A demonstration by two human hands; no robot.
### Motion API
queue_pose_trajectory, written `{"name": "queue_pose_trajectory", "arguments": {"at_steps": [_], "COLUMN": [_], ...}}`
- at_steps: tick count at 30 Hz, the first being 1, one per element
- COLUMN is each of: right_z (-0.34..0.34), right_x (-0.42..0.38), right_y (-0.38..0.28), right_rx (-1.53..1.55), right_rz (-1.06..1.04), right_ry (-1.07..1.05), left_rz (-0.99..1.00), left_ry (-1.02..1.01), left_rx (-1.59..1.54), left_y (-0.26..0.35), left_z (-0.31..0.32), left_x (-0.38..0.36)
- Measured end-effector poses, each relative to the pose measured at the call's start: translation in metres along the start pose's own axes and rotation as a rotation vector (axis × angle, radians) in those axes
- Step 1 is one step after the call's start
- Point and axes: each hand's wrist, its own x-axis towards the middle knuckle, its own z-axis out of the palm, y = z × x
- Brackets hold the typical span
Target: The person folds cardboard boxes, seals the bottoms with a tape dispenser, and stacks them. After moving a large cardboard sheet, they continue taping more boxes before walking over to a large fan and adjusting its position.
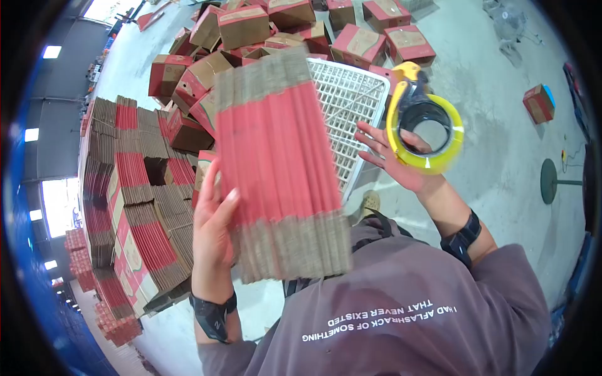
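Note:
My left hand grips the left edge of a bundle of flattened cardboard boxes, its thumb lying across the near face. The bundle is brown at both ends with a wide red band in the middle, and it is held up tilted in front of me. A yellow and black tape dispenser with a clear yellow tape roll hangs on my right hand. The thumb seems to pass through the roll, while the other fingers stretch out toward the bundle, apart from it.
Behind the bundle stands a white plastic grid crate. Made-up red and brown boxes lie heaped beyond it. Tall stacks of flattened cardboard rise at left. One small box and a round green base are on the right floor.

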Motion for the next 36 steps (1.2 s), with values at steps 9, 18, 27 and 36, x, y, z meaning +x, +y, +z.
{"name": "queue_pose_trajectory", "arguments": {"at_steps": [9,18,27,36], "right_z": [-0.073,-0.169,-0.112,-0.136], "right_x": [-0.083,-0.131,-0.109,0.016], "right_y": [-0.055,-0.036,-0.046,-0.071], "right_rx": [-0.161,-0.14,-0.344,-0.376], "right_rz": [-0.527,-0.346,-0.261,-0.324], "right_ry": [0.314,0.655,0.694,0.241], "left_rz": [-0.044,-0.284,-0.619,-0.261], "left_ry": [-0.747,0.122,-0.021,0.172], "left_rx": [-0.043,0.674,-0.191,-0.313], "left_y": [-0.019,-0.245,-0.258,-0.178], "left_z": [0.133,-0.032,-0.05,-0.102], "left_x": [0.053,0.156,0.111,0.121]}}
